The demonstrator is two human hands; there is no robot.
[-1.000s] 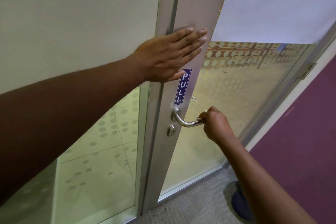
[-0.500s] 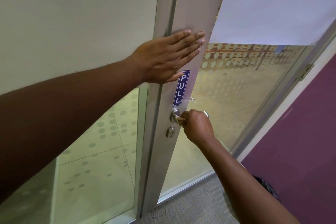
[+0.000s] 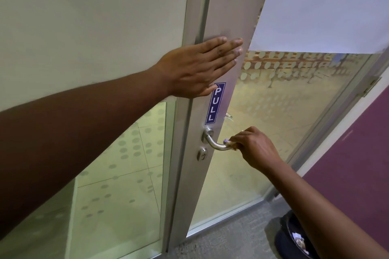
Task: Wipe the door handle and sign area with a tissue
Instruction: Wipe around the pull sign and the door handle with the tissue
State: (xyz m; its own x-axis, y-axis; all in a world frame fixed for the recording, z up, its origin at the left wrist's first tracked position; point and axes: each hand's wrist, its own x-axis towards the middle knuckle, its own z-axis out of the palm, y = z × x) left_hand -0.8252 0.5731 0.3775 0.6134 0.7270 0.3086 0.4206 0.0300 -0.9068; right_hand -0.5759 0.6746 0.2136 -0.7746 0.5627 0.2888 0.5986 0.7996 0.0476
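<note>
A silver lever door handle [image 3: 212, 142] sticks out from the grey metal door stile [image 3: 229, 17]. Just above it is a blue vertical PULL sign [image 3: 213, 104]. My right hand [image 3: 252, 147] is closed around the outer part of the handle with a crumpled tissue [image 3: 229, 144] pressed against the metal; only a small bit of tissue shows at the fingers. My left hand [image 3: 195, 69] lies flat with fingers together on the stile above the sign, its thumb touching the sign's top left corner.
A round keyhole lock [image 3: 202, 154] sits below the handle. Frosted, dotted glass panels [image 3: 117, 174] flank the stile. A dark waste bin [image 3: 294, 239] with crumpled paper stands on the grey carpet at lower right, next to a purple wall [image 3: 357, 153].
My right hand slid inward along the handle to its base, then back out toward the tip. My left hand stayed flat on the stile.
</note>
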